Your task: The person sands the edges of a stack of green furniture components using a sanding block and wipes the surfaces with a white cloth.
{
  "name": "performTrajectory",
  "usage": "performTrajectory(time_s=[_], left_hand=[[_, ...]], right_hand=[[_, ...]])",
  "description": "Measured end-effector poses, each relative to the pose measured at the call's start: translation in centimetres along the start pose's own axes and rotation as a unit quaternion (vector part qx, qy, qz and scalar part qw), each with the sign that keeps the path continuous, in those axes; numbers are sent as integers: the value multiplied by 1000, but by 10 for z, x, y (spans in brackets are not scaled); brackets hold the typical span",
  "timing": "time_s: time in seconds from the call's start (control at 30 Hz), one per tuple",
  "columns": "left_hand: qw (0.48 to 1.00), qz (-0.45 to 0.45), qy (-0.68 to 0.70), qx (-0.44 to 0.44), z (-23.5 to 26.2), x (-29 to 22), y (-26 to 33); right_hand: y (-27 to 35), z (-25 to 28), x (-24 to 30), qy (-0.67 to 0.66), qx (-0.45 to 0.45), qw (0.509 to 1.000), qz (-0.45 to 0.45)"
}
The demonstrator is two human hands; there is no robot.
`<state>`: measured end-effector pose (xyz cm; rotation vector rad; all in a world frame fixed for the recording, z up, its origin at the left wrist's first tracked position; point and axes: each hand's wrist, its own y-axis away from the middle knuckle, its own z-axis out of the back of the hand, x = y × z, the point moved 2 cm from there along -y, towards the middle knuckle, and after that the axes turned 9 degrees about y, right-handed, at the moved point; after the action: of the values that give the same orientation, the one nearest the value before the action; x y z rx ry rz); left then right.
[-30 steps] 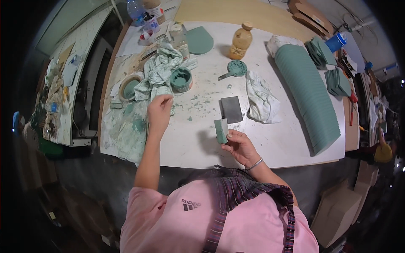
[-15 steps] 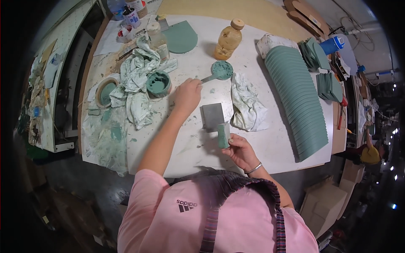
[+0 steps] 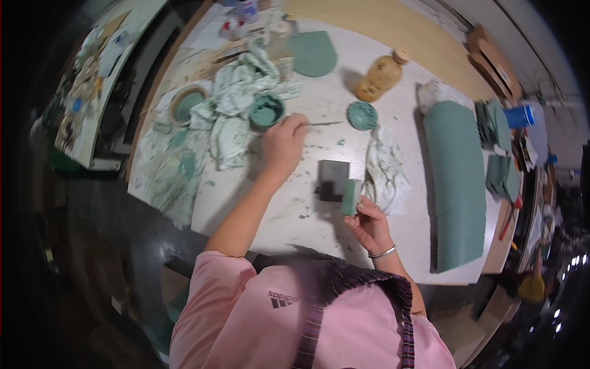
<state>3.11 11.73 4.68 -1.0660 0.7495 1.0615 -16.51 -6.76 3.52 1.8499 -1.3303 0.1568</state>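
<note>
Pulled back from the dish [image 3: 362, 115] since half a second ago, the spatula [image 3: 326, 123] now points at it across a small gap. Clamped in the left hand's [image 3: 284, 144] grip, it lies near the tub [image 3: 267, 111], that arm reaching over the table's [image 3: 295, 227] near edge. The right hand [image 3: 370, 226], wrist bent inward, pinches the block [image 3: 350, 198] upright between thumb and fingers, near the dark pad [image 3: 334, 180], much as before. A green stack [image 3: 458, 190] runs along the table's right side; putty smears the left. Grey floor [image 3: 172, 224] shows beyond the near left corner.
</note>
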Motion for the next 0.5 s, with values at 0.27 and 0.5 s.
performTrajectory(time_s=[0.27, 0.5], left_hand=[[963, -6, -265, 43, 98, 12, -34], [941, -106, -315, -59, 73, 30, -46]], right_hand=[[-39, -24, 4, 44, -16, 998, -41], [-76, -52, 9, 106, 79, 985, -107]])
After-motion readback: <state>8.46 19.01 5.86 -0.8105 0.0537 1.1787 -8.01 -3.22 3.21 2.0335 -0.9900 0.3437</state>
